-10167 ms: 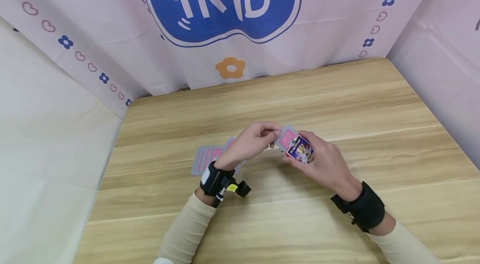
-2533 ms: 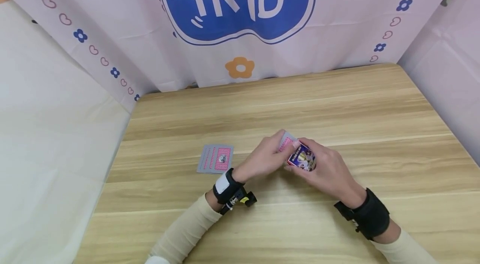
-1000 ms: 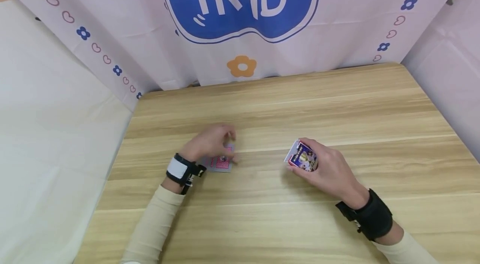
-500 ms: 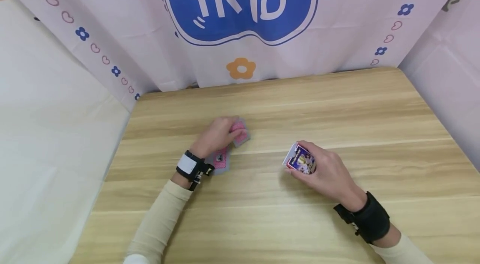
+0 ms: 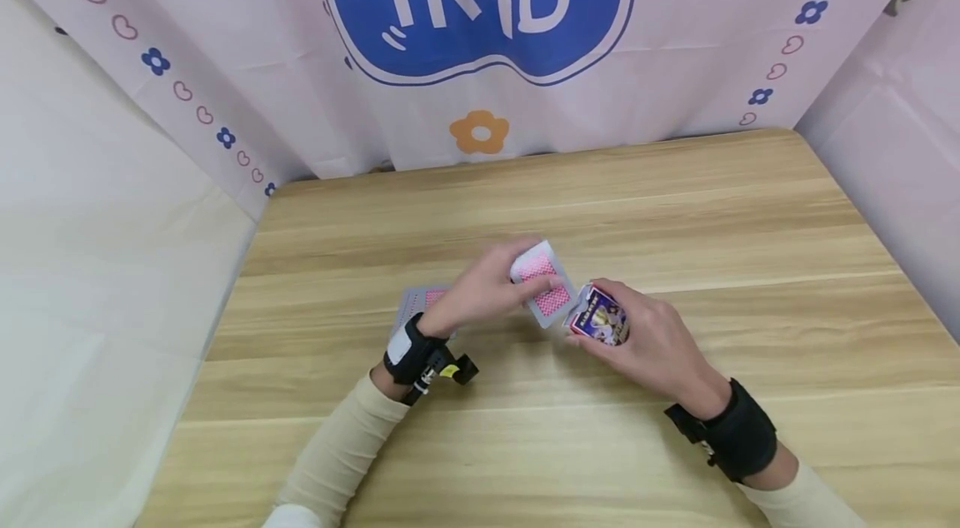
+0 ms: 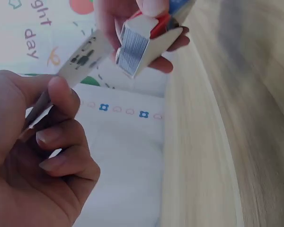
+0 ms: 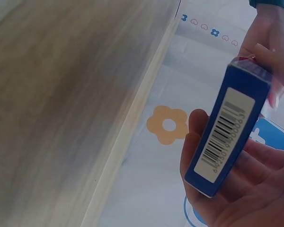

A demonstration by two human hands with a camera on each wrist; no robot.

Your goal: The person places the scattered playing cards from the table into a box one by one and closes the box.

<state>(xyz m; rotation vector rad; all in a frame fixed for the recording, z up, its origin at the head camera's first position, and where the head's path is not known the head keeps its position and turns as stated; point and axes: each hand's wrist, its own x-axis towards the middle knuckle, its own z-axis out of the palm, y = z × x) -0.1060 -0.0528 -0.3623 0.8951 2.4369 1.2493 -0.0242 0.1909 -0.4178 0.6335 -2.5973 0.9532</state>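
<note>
My left hand (image 5: 491, 282) pinches a playing card (image 5: 543, 285) between thumb and fingers, its pink patterned back facing up in the head view. The card's lower right corner is right by the mouth of a card box (image 5: 602, 318). My right hand (image 5: 648, 336) grips that blue and red box, its flap end toward the card. In the left wrist view the box (image 6: 137, 45) shows a stack of cards inside its opened end. A barcode label (image 7: 222, 135) marks the box's side in the right wrist view. Under my left wrist lie several overlapping cards (image 5: 408, 307), partly hidden.
A wooden table (image 5: 637, 445) carries the cards. Behind it hangs a pale printed curtain (image 5: 675, 87) along the back edge, with more white cloth (image 5: 97, 303) at the left side.
My left hand has come from the table's left, over the cards, to beside the box, bringing a card with it. My right hand holds the box in nearly the same place.
</note>
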